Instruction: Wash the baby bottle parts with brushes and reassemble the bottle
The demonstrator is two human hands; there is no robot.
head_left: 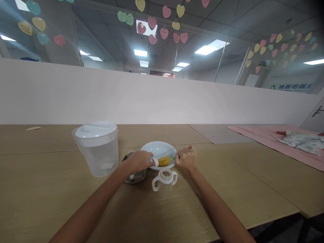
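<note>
My left hand [139,160] is closed on a small white ring-shaped piece [155,162], perhaps a bottle collar. A yellow brush head [164,161] with a green stem lies against or inside that piece; I cannot tell which. The fingers of my right hand [186,158] are closed around the brush's handle end. Both hands work above the near side of a white bowl [149,145]. Just in front stands a clear bottle with a white two-handled collar [165,180], upright with its mouth open. Under my left wrist, a dark round dish [138,179] is partly hidden, with small pieces in it.
To the left stands a large translucent pitcher [101,157] with a white lid [96,130]. A pink cloth [263,141] with a patterned fabric [303,141] on it covers the table's right end. A low white wall [157,101] runs behind the wooden table [227,175].
</note>
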